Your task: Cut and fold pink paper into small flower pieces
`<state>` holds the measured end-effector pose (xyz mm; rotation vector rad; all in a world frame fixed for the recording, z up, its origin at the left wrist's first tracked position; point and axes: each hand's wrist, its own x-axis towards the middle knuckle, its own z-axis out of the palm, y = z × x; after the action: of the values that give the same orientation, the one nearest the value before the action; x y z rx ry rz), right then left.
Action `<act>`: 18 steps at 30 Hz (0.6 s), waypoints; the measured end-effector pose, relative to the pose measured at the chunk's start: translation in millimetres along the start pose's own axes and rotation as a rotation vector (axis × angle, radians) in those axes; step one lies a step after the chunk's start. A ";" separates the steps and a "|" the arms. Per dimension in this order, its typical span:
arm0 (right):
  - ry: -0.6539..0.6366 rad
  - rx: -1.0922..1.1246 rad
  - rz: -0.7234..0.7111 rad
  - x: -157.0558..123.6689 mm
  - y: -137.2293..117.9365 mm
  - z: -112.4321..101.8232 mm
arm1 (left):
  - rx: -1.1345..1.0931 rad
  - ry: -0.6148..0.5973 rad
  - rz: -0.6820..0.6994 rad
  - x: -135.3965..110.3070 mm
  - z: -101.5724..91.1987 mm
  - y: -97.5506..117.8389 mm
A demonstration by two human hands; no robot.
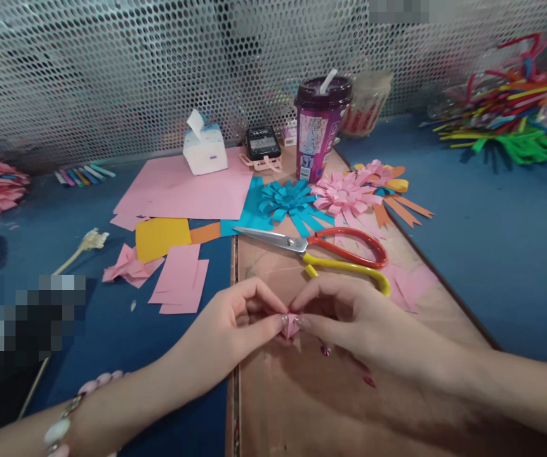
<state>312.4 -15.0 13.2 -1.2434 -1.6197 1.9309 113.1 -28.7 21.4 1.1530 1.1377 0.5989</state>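
My left hand (235, 320) and my right hand (349, 317) meet over the brown board (302, 393), fingertips pinched together on a small folded piece of pink paper (291, 325). Most of that paper is hidden under the fingers. Just beyond the hands lie scissors (321, 249) with a red and a yellow handle, blades pointing left. Pink paper squares (181, 279) lie on the blue table left of my left hand.
Farther back are a blue paper flower (289, 198), a pink paper flower (344, 193), a large pink sheet (188, 187), a yellow sheet (162, 238), a purple cup with a straw (318, 124), a tissue box (204, 149) and a timer (263, 143). Coloured strips (506, 108) pile up at the far right.
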 end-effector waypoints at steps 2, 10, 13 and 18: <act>0.006 -0.005 -0.012 0.7 1.7 -0.3 | 0.014 0.003 0.006 -0.3 -0.3 -1.0; -0.022 0.041 0.061 -0.7 -4.3 0.3 | 0.050 0.021 0.010 -0.6 0.9 2.1; -0.019 0.052 0.061 -1.0 -7.6 0.4 | 0.053 0.028 -0.001 -1.2 2.0 4.6; -0.027 0.030 0.072 -0.3 -6.4 -0.5 | 0.051 0.019 -0.011 -2.1 2.2 5.0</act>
<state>311.3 -12.9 19.2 -1.2860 -1.5732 2.0156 115.1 -29.6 26.7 1.1863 1.1808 0.5763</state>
